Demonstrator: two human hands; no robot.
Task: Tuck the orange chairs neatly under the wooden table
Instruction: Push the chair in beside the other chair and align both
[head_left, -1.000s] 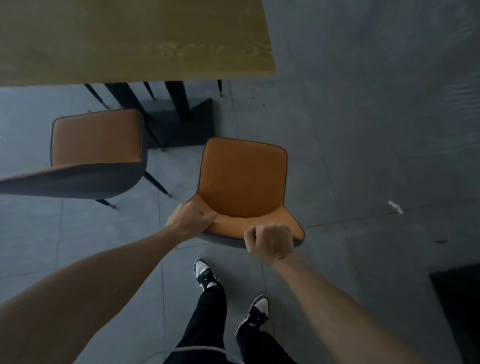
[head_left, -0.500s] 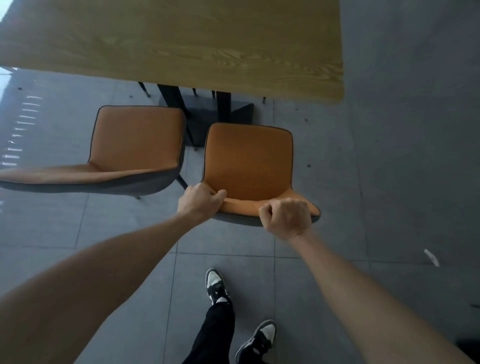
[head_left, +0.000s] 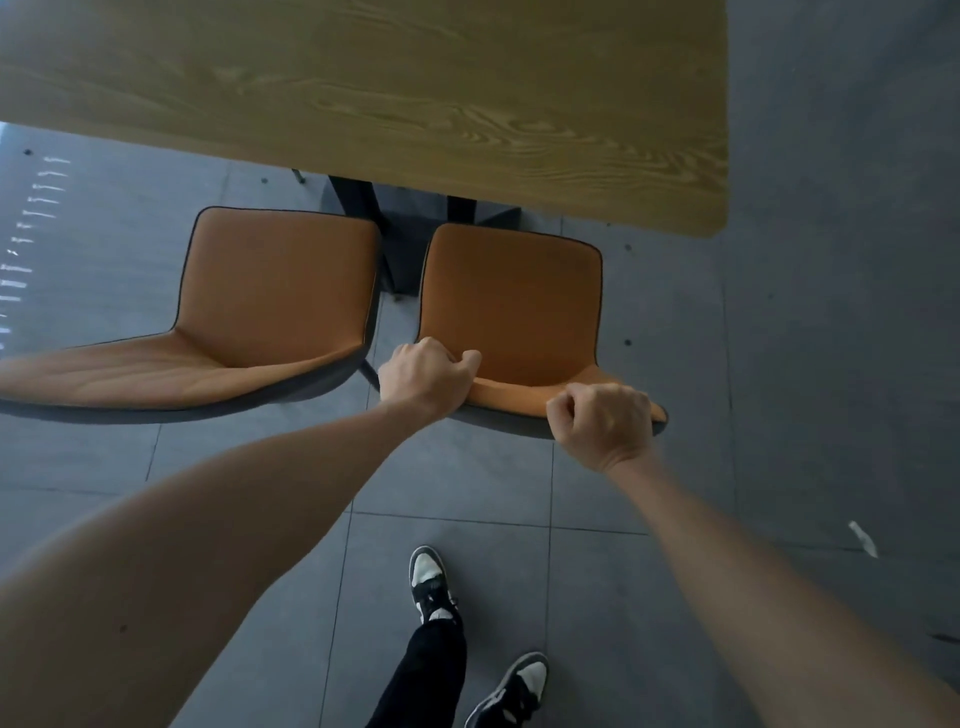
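Two orange chairs with dark grey shells face the wooden table (head_left: 415, 93). The right orange chair (head_left: 511, 306) stands just short of the table's near edge, close to its right corner. My left hand (head_left: 423, 376) grips the left end of its backrest top and my right hand (head_left: 605, 421) grips the right end. The left orange chair (head_left: 270, 301) stands beside it, a narrow gap apart, its seat front also just short of the table edge. Both chairs' legs are mostly hidden.
The table's black legs and base (head_left: 405, 244) stand between and beyond the two seats. Grey floor tiles (head_left: 810, 364) stretch to the right of the table. A small white scrap (head_left: 863, 538) lies on the floor at right. My shoes (head_left: 431, 582) are behind the chair.
The right chair has moved forward and left with both hands on its backrest, ending up beside the left chair and near the table edge. I have stepped closer to the table.
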